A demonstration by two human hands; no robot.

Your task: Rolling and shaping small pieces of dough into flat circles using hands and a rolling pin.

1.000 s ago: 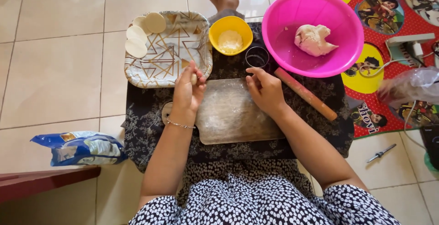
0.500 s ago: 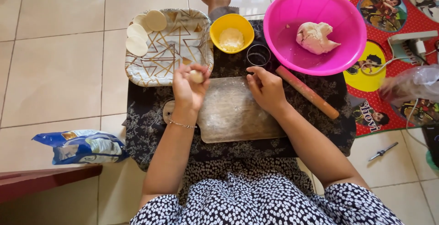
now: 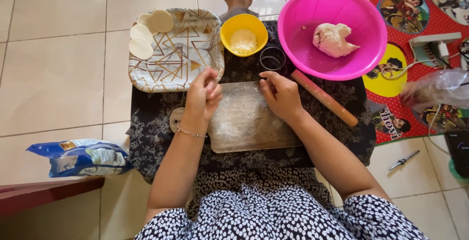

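A person sits on a pale tiled floor (image 3: 53, 74), seen from above. A floured wooden board (image 3: 246, 120) lies on a dark floral cloth (image 3: 151, 137) spread over the tiles. The left hand (image 3: 202, 96) hovers over the board's left edge with fingers curled in; whether it holds anything cannot be told. The right hand (image 3: 279, 93) rests on the board's upper right edge, fingers loosely bent, grasping nothing visible. Beyond the board stand a patterned square tray (image 3: 185, 54) with three flat dough rounds (image 3: 146, 32), a yellow bowl of flour (image 3: 243, 34), a small dark cup (image 3: 272, 59) and a pink bowl (image 3: 303, 20) holding a dough lump (image 3: 334, 40). A rolling pin (image 3: 325, 98) lies right of the board. A blue packet (image 3: 80, 157) lies left of it.
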